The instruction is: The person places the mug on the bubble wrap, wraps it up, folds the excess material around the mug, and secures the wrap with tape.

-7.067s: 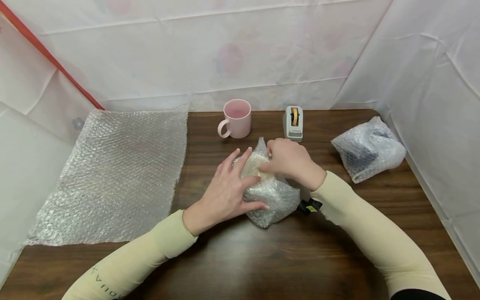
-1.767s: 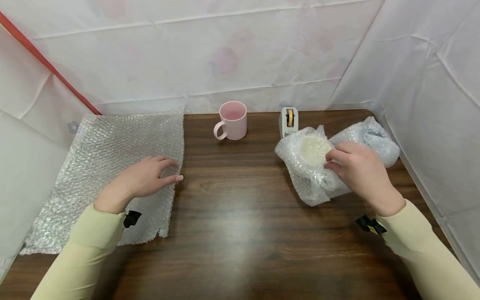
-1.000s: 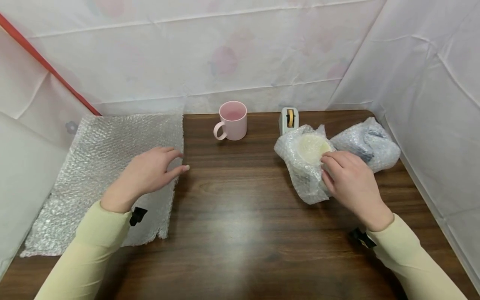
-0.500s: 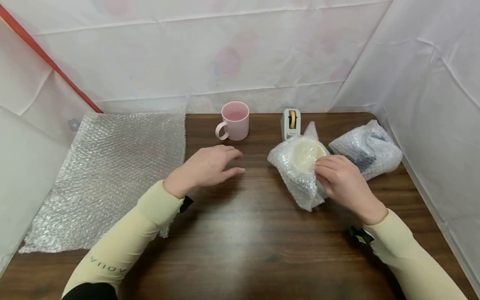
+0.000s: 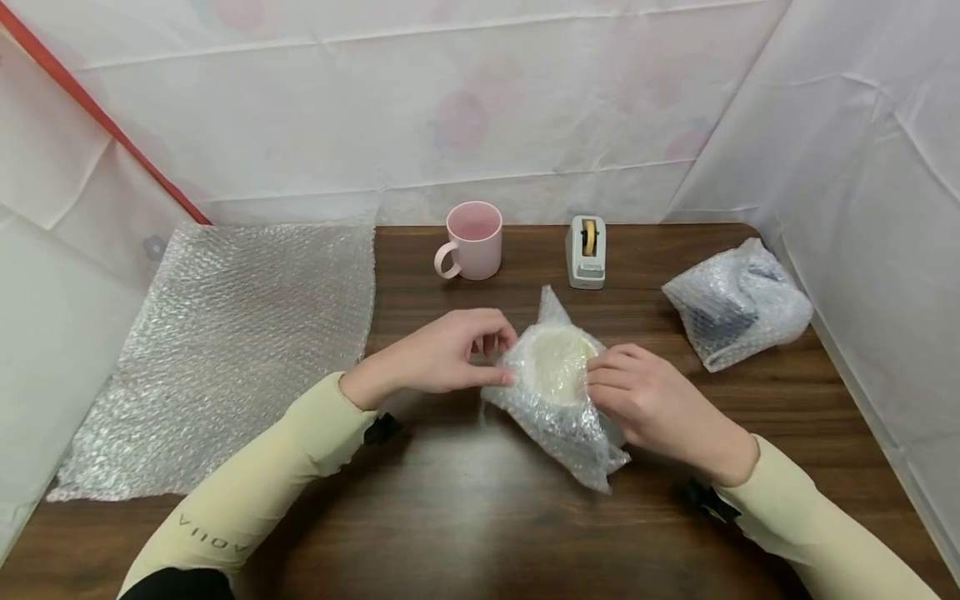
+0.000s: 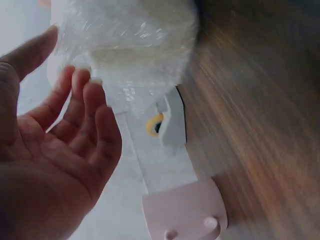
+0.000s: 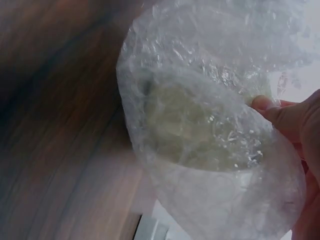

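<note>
A bubble-wrapped bundle (image 5: 558, 367) sits in front of me, a pale yellow, cup-like round thing showing through the clear wrap, one pointed corner of wrap sticking up at the back. My right hand (image 5: 656, 408) pinches its right side, with thumb and fingers on the film in the right wrist view. From the left, my left hand (image 5: 453, 350) comes up to the bundle, its fingers loosely bent and thumb tip right at the wrap's edge. In the left wrist view that hand's palm (image 6: 65, 150) holds nothing, and the fingertips are close beside the wrap (image 6: 125, 55).
A pink mug (image 5: 480, 242) stands at the back, handle to the left. Right of it is a white tape dispenser (image 5: 587, 258). Another bubble-wrapped bundle (image 5: 738, 304) lies at the right. A flat bubble wrap sheet (image 5: 232, 350) covers the left side of the wooden table (image 5: 465, 533).
The right hand has carried the bundle from beside the other wrapped bundle back left and nearer to me. The left hand has moved right, from over the sheet to the bundle's side.
</note>
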### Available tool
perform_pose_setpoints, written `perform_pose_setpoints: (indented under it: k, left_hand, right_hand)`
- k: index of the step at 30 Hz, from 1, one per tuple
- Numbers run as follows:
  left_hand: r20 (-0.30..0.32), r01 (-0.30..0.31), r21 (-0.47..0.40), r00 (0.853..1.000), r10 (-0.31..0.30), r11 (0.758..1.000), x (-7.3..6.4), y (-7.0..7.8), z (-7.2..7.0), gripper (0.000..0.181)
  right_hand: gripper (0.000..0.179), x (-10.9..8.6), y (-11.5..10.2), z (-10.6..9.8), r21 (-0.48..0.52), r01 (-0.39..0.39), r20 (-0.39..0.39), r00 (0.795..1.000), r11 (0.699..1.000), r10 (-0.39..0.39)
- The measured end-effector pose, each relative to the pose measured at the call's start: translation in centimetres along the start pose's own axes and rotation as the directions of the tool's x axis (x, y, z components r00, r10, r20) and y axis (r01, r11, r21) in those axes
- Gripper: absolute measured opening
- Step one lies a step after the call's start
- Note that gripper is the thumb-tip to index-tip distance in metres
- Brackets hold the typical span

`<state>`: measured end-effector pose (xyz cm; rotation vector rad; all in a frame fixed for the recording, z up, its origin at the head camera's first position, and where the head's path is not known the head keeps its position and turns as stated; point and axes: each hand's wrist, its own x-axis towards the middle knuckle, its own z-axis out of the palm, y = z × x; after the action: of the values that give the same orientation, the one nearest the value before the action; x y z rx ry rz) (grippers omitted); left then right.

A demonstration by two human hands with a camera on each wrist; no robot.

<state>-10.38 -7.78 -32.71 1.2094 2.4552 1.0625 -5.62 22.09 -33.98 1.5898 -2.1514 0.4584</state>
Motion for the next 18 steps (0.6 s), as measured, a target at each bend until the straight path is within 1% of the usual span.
perform_pose_setpoints:
  k: [3, 6, 8, 10, 12, 13, 15, 18]
  left_hand:
    - [0.058, -0.034, -0.13, 0.997, 0.042, 0.991, -1.1, 0.4, 0.1, 0.023]
    - [0.121, -0.064, -0.259, 0.988, 0.098, 0.964, -2.0, 0.5, 0.3, 0.021]
    - [0.153, -0.074, -0.333, 0.98, 0.131, 0.94, -2.6, 0.6, 0.6, 0.02]
    - [0.176, -0.079, -0.387, 0.972, 0.158, 0.919, -3.0, 0.8, 0.9, 0.022]
    - [0.187, -0.076, -0.418, 0.968, 0.168, 0.905, -3.3, 1.1, 1.2, 0.022]
    - [0.189, -0.073, -0.424, 0.968, 0.167, 0.903, -3.4, 1.3, 1.3, 0.022]
    - [0.175, -0.056, -0.439, 0.974, 0.147, 0.897, -3.6, 1.7, 1.4, 0.023]
    - [0.121, -0.005, -0.453, 0.99, 0.067, 0.892, -3.7, 2.3, 1.7, 0.029]
  right_hand:
    - [0.022, 0.4, -1.1, 0.0, 0.042, 0.032, 0.012, 0.999, 0.999, -0.033]
    - [0.021, 0.7, -2.2, 0.1, 0.088, 0.068, 0.006, 0.998, 0.994, -0.068]
    - [0.021, 0.8, -2.9, 0.3, 0.12, 0.089, 0.008, 0.996, 0.989, -0.091]
    - [0.023, 0.9, -3.5, 0.5, 0.15, 0.098, 0.022, 0.994, 0.984, -0.103]
    - [0.026, 0.9, -3.9, 0.6, 0.176, 0.093, 0.036, 0.994, 0.98, -0.101]
    - [0.028, 0.9, -4.0, 0.6, 0.187, 0.087, 0.046, 0.994, 0.979, -0.097]
    - [0.031, 0.9, -4.2, 0.6, 0.204, 0.073, 0.063, 0.994, 0.976, -0.087]
    - [0.034, 0.9, -4.3, 0.4, 0.217, 0.048, 0.096, 0.993, 0.975, -0.07]
